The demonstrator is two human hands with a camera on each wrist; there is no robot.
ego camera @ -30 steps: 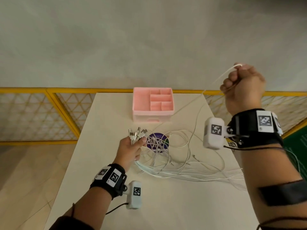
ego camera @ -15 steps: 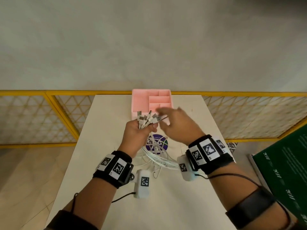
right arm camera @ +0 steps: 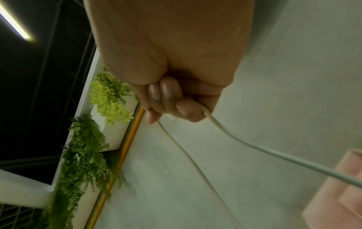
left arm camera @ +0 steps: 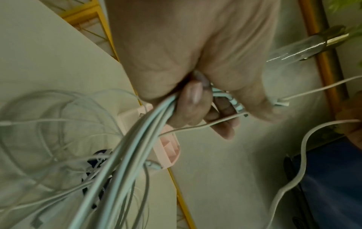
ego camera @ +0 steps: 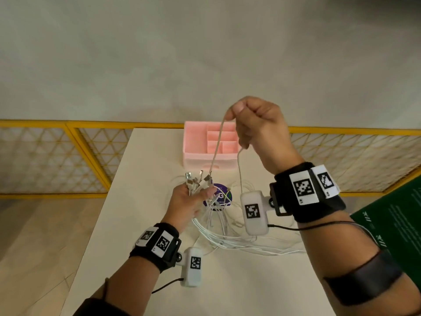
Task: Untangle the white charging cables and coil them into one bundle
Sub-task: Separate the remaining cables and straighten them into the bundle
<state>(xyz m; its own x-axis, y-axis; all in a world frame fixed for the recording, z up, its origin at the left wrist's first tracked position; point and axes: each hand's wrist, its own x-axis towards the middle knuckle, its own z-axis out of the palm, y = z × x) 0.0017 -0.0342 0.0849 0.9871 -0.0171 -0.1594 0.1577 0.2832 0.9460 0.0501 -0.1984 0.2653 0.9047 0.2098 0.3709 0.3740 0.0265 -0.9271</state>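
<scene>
The left hand (ego camera: 186,201) is clamped round a bunch of cables (left arm camera: 125,155) just below their plugs (ego camera: 197,180), and the plugs fan up out of the top of the fist. Up above and to its right, the right hand (ego camera: 257,128) is a closed fist on one cable (ego camera: 216,147). That cable runs taut from the thumb down to a plug at the left hand's bunch, and its other stretch drops from the bottom of the fist toward the pile.

So where are we? I'd call it the sorting stage, well short of done. The plug ends are gathered in one grip, which is the good news. Below and to the right of the left hand, the loose lengths (ego camera: 239,242) sprawl across the table (ego camera: 136,179) in crossing loops, partly over a purple disc (ego camera: 219,196). No coil has been formed yet. My read is that each cable wants stripping straight like the raised one, then the whole lot winding into a single bundle.

The count: two hands, both gripping. One cable singled out in the right hand. Plugs in the left fist, I make five or six, though they overlap too much to be sure. The strands on the table are too tangled to count. One pink organiser (ego camera: 198,142) sits beyond both hands, with five compartments as far as I can see and no cable lying in it.
</scene>
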